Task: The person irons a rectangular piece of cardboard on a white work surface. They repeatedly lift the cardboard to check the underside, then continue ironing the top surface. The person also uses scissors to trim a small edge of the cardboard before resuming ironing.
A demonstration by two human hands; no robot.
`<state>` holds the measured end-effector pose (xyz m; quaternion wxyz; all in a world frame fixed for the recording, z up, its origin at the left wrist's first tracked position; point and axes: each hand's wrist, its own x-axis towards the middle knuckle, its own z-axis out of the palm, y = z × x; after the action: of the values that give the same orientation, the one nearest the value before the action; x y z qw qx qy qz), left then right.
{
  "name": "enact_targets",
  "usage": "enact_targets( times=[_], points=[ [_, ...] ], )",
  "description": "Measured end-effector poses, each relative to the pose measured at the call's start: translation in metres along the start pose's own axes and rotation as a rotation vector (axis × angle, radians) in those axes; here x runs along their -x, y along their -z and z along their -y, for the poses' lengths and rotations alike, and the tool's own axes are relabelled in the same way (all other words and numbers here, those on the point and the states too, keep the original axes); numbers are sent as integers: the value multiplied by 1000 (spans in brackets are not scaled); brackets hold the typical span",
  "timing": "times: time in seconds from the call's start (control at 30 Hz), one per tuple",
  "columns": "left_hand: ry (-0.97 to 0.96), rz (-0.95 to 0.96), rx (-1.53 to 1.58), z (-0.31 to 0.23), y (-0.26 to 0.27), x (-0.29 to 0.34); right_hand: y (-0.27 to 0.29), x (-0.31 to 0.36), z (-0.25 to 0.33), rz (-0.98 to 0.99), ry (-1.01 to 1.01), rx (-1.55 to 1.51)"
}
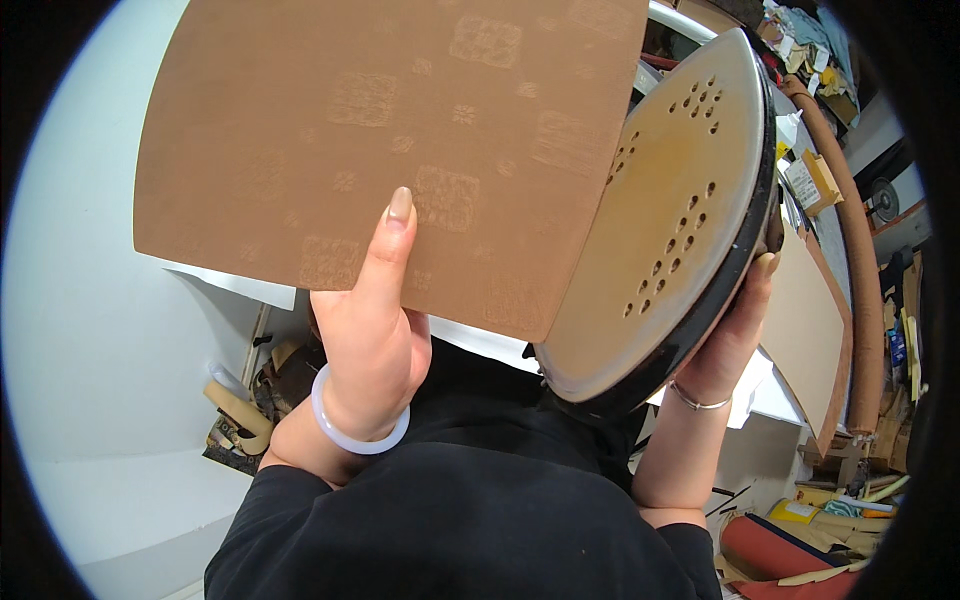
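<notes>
We grip a stiff, light brown sheet [390, 150] at its lower edge in our left hand [372, 330], our right hand [735, 330] clasping a heavy iron [670, 220] from behind, soleplate up beside it.

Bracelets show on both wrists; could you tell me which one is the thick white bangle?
The left wrist's white bangle: thick and milky, below the left hand. The right wrist's silver bracelet is a thin band.

A pale, plain white surface [90, 330] fills the left side. At the right stands a long bench [815, 330] with a brown top, with a thick brown padded roll [860, 280] along it. Cluttered scraps [800, 540] lie on the floor below.
</notes>
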<state>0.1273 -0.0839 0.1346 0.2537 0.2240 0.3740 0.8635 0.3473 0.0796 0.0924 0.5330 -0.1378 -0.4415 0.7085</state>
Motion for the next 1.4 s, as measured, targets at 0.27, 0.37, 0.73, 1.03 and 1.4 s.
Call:
enact_targets(
  times=[0.27, 0.37, 0.73, 1.03, 1.4],
  points=[
    [56, 12, 43, -5, -1, -2, -26, 0, -3, -154, 35, 142],
    [98, -26, 40, -7, 5, -11, -9, 0, -2, -186, -3, -8],
    [175, -13, -30, 9, 16, -18, -4, 15, 3, 94, -40, -284],
    [162, 19, -64, 12, 19, -16, -14, 19, 1, -65, -62, -209],
    [182, 84, 81, 27, 10, -9, -11, 25, -8, -74, -96, -234]
  ],
)
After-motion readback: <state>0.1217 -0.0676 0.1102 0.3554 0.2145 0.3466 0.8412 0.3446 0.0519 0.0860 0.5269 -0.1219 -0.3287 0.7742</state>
